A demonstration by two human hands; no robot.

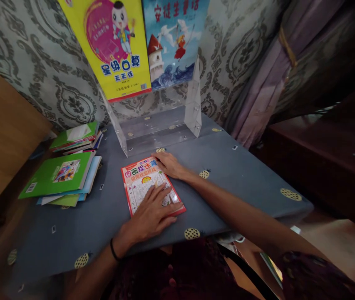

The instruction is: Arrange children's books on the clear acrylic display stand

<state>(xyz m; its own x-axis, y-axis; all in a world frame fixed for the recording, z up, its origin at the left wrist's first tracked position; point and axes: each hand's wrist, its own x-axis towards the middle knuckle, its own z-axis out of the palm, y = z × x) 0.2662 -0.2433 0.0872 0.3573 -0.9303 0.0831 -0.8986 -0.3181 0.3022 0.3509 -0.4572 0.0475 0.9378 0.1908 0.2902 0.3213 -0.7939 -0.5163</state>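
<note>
A thin children's activity book [140,179] with a red border and a cartoon sun on its cover lies closed on the cloth-covered table [227,183]. Across its lower part rests my left hand [152,210], palm down with the fingers spread, covering some of the cover drawing. My right hand [169,165] is at the book's top right corner, its fingers together and bent over the edge. The thumb and the underside of that grip are hidden.
Behind the book stands a clear acrylic book stand [155,131] holding a yellow workbook [127,79] and a blue storybook [174,50]. Two stacks of books, a nearer stack [58,175] and a farther stack [77,137], lie at the left. A purple curtain [258,100] hangs at the right.
</note>
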